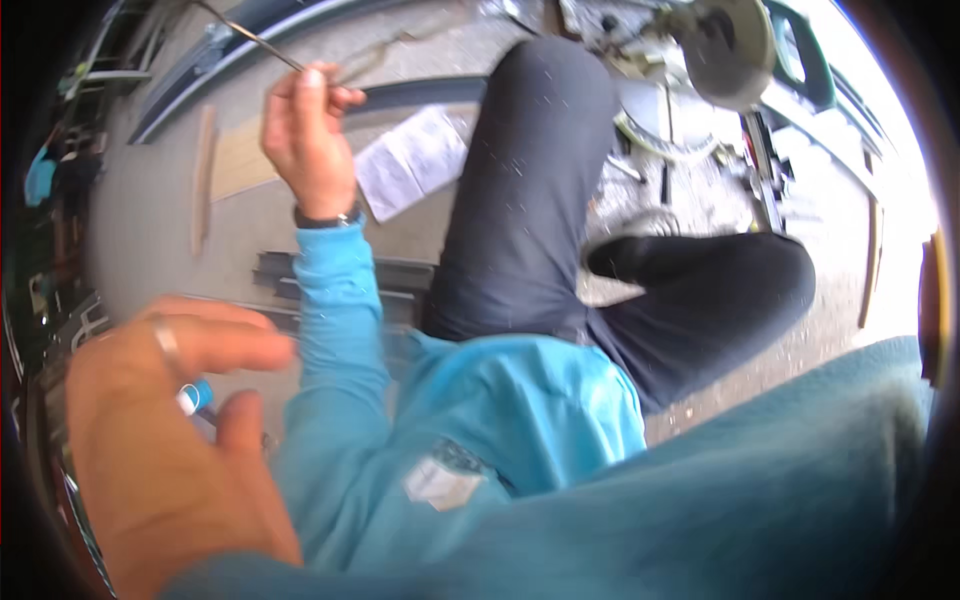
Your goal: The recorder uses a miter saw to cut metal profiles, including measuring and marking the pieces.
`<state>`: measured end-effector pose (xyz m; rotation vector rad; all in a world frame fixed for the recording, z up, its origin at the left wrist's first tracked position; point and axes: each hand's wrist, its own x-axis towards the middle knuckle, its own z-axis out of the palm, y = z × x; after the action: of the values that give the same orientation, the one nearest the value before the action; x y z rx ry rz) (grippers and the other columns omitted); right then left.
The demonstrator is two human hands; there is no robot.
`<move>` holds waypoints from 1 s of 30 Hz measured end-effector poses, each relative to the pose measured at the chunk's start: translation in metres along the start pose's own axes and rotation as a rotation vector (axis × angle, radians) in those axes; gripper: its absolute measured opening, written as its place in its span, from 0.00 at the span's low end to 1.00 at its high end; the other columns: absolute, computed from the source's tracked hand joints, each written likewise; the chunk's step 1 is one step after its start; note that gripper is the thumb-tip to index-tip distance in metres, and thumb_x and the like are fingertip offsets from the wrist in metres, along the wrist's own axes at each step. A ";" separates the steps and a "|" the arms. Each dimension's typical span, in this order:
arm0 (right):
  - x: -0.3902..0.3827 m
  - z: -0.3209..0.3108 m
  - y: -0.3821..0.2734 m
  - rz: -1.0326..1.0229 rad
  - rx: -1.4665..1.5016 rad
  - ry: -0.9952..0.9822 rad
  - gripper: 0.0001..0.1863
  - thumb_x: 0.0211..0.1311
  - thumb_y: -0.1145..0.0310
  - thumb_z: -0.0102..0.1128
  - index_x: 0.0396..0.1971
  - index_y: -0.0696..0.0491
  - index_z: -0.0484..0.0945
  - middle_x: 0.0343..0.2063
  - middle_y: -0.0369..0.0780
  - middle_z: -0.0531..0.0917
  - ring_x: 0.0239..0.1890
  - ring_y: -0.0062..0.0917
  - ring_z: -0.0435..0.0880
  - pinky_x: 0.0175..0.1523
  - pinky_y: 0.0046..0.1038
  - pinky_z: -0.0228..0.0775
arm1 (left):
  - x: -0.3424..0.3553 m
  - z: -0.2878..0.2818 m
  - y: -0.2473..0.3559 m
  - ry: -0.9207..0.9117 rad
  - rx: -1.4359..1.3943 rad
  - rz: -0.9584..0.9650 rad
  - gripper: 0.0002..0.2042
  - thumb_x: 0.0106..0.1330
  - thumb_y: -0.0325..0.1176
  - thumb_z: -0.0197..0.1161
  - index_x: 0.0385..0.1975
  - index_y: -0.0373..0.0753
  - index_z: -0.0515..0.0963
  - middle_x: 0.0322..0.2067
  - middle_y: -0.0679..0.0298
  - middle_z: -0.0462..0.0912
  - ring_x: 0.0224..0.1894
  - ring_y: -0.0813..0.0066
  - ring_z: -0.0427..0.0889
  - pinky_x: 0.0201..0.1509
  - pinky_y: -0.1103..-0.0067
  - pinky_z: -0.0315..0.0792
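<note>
My left hand (315, 130), with a dark band at the wrist, is raised at the upper left. Its fingers are closed around a thin metal rod (250, 36) that slants up to the top edge. Across the lower part of the view reaches my right arm, which brings my right hand (170, 440) close up at the lower left. A ring circles one of its fingers. The fingers are bent, the thumb stands apart from them, and nothing shows between them. Below the left hand lies a creased white paper sheet (415, 163) on the floor.
A mitre saw (728, 50) with a round guard and green handle stands at the upper right, beyond my bent legs (535, 190). Dark metal profiles (275, 275) and a wooden strip (204, 180) lie at the left. A small blue-and-white item (196, 396) shows behind my right hand.
</note>
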<state>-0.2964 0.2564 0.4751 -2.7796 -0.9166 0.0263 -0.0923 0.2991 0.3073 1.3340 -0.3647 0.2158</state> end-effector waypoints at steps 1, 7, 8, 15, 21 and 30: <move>-0.003 -0.004 -0.008 0.025 -0.002 -0.036 0.05 0.46 0.69 0.58 0.23 0.54 0.77 0.21 0.40 0.75 0.24 0.32 0.77 0.19 0.28 0.67 | 0.001 -0.003 0.001 -0.044 -0.039 0.000 0.09 0.69 0.32 0.55 0.40 0.33 0.75 0.35 0.60 0.80 0.30 0.76 0.76 0.39 0.74 0.76; -0.018 -0.011 0.036 0.086 -0.324 -0.096 0.05 0.44 0.70 0.58 0.23 0.54 0.77 0.21 0.40 0.74 0.24 0.32 0.77 0.19 0.27 0.67 | -0.021 -0.011 -0.004 0.038 0.013 -0.060 0.09 0.69 0.31 0.55 0.42 0.32 0.74 0.37 0.58 0.79 0.34 0.78 0.77 0.37 0.77 0.77; -0.021 -0.012 0.037 0.091 -0.350 -0.109 0.05 0.44 0.71 0.58 0.23 0.54 0.77 0.21 0.40 0.74 0.24 0.32 0.77 0.19 0.27 0.67 | -0.023 -0.005 -0.007 0.039 0.003 -0.054 0.09 0.69 0.31 0.55 0.42 0.32 0.74 0.37 0.58 0.79 0.34 0.78 0.77 0.37 0.77 0.77; -0.015 -0.030 0.028 0.056 -0.337 -0.110 0.05 0.44 0.71 0.57 0.23 0.53 0.77 0.21 0.38 0.73 0.25 0.30 0.76 0.18 0.27 0.67 | -0.017 0.011 0.007 -0.036 -0.046 -0.012 0.08 0.69 0.30 0.55 0.42 0.33 0.74 0.37 0.59 0.80 0.33 0.78 0.77 0.37 0.79 0.77; -0.111 -0.025 0.136 0.361 0.501 0.089 0.16 0.51 0.65 0.68 0.37 0.55 0.75 0.27 0.38 0.78 0.27 0.28 0.82 0.30 0.26 0.75 | -0.035 -0.006 0.046 -0.275 0.007 0.080 0.08 0.68 0.31 0.54 0.40 0.33 0.73 0.37 0.57 0.76 0.30 0.77 0.72 0.38 0.74 0.75; -0.165 0.011 0.131 0.288 1.029 1.257 0.28 0.52 0.55 0.70 0.49 0.55 0.73 0.35 0.39 0.72 0.28 0.20 0.73 0.26 0.16 0.69 | -0.040 0.074 0.130 -0.697 -0.386 0.255 0.15 0.64 0.44 0.64 0.44 0.44 0.73 0.39 0.61 0.74 0.34 0.77 0.72 0.44 0.72 0.74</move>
<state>-0.3537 0.0583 0.4291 -1.4301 -0.0583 -0.8221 -0.1855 0.2589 0.4244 0.9418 -1.1101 -0.1177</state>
